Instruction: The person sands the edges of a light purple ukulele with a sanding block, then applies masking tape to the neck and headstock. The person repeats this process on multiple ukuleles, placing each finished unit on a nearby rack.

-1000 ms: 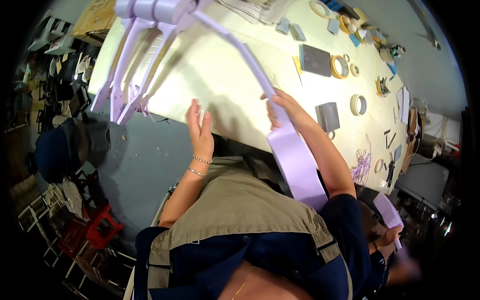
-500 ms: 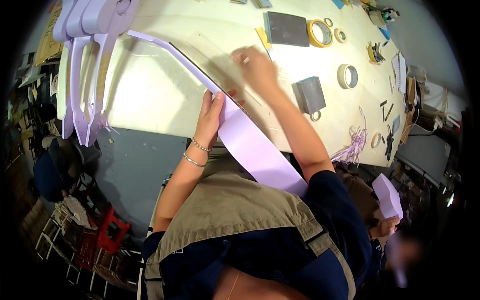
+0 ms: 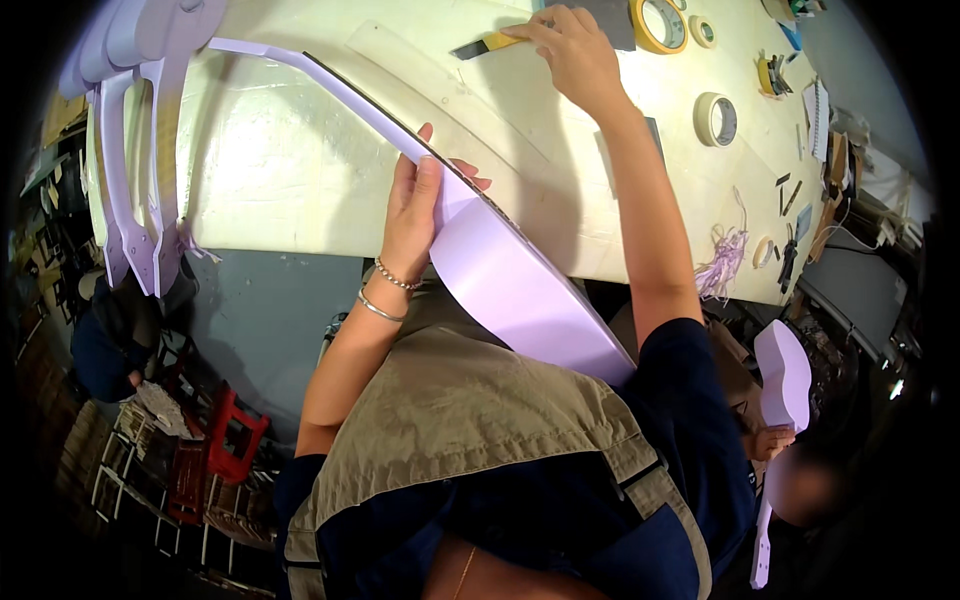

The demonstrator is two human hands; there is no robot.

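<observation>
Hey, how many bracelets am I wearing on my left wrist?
2: a beaded bracelet nearer the left hand, and a smooth bracelet just below it in the picture.

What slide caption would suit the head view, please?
Left hand holds a lilac guitar-shaped instrument by its neck; right hand holds a yellow-handled tool over the table.

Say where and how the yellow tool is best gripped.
Probably by its yellow part, coming from the right, as the right hand does: the yellow tool is long and narrow, its dark end pointing left, so this side should keep fingers clear of that end.
</observation>
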